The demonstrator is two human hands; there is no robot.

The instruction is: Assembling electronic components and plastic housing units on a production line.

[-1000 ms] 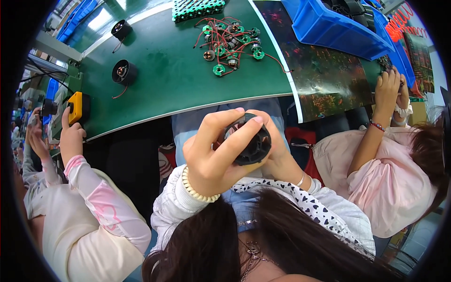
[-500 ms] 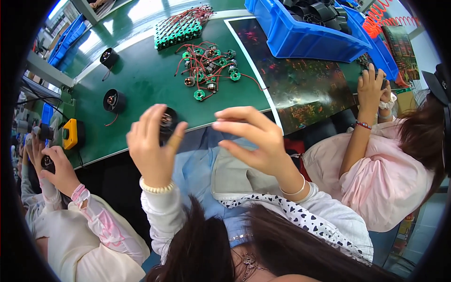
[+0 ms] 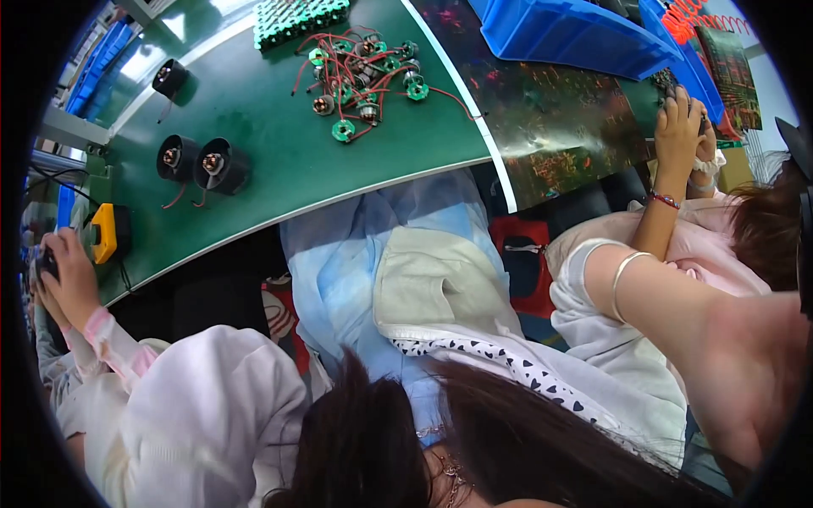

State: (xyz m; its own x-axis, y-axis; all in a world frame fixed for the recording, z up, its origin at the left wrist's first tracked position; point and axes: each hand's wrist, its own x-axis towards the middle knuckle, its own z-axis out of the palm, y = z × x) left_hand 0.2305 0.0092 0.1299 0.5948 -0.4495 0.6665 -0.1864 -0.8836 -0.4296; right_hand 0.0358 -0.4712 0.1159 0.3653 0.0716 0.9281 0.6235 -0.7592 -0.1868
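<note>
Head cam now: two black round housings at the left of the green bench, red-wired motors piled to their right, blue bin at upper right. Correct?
Wrong count: the head view shows three black round housings at the left of the green bench. Red-wired motors piled to their right and blue bin at upper right: correct.

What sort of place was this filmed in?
Probably a factory assembly workshop: heaped small metal motors with red wires and three black cylindrical housings sit on a long green workbench.
</note>
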